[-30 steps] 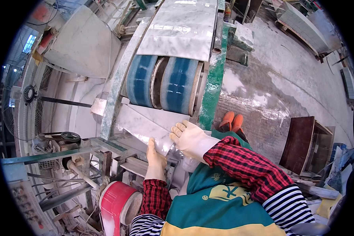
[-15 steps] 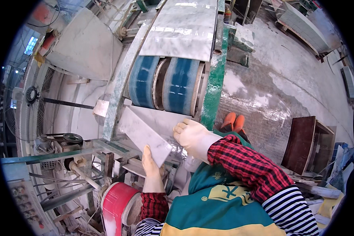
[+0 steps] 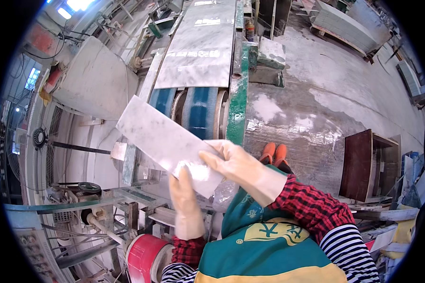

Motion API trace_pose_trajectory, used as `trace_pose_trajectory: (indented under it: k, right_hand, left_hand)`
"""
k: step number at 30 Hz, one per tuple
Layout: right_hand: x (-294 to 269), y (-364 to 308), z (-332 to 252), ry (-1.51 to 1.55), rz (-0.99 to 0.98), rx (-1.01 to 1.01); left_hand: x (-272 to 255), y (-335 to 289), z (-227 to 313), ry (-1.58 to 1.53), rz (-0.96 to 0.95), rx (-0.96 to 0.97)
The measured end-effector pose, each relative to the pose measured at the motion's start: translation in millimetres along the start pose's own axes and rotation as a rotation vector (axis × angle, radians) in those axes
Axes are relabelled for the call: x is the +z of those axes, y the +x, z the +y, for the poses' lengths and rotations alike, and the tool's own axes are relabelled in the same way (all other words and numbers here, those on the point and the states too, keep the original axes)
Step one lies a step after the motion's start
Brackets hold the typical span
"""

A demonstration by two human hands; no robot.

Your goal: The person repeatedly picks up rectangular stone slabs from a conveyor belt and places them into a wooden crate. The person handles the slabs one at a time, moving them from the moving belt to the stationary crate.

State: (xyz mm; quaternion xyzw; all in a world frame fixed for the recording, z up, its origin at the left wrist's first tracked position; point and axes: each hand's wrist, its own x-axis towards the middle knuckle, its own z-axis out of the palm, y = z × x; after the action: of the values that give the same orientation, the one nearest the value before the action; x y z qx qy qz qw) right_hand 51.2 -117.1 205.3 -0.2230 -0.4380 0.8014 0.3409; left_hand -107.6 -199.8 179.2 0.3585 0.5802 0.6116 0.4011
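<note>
A grey-veined white marble strip (image 3: 158,134) is held up at a slant in front of me, partly covering the near end of the conveyor. My left hand (image 3: 185,203), in a pale glove, grips its lower edge with the thumb on the top face. My right hand (image 3: 236,165), gloved alike, is closed around its near right end, thumb on the top face. The fingers beneath the strip are hidden. Beyond it, blue rollers or belt bands (image 3: 199,111) show on the conveyor, where larger wet marble slabs (image 3: 189,70) lie.
A green frame rail (image 3: 239,104) runs along the conveyor's right side. To my lower left are a red belt drum (image 3: 145,254) and a metal frame with pipes. A brown cabinet (image 3: 356,165) stands on the wet floor at right. Orange shoes (image 3: 275,153) show beside the rail.
The strip has risen and swung up over the blue bands. My right hand, earlier on a piece lying at the conveyor's end, now grips the strip's near end. The view has shifted slightly.
</note>
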Motion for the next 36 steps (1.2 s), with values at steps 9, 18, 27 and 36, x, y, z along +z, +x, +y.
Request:
trace_pose_trajectory:
  k: [9,18,27,36]
  right_hand:
    - [-61,19,-40,-0.783,0.107,-0.009]
    - [-166,-144,-86,-1.085,0.703,0.072]
    - [-237,-461,-15,-0.623,1.563,0.226]
    - [-216,-559,28,-0.601,1.889,0.390]
  left_hand:
    - [-3,79,-20,-0.691,-0.219,-0.226]
    - [21,182,-69,-0.666,0.036,-0.240]
    - [60,232,-87,-0.601,0.199,-0.330]
    - [79,237,-77,-0.544,0.244,-0.331]
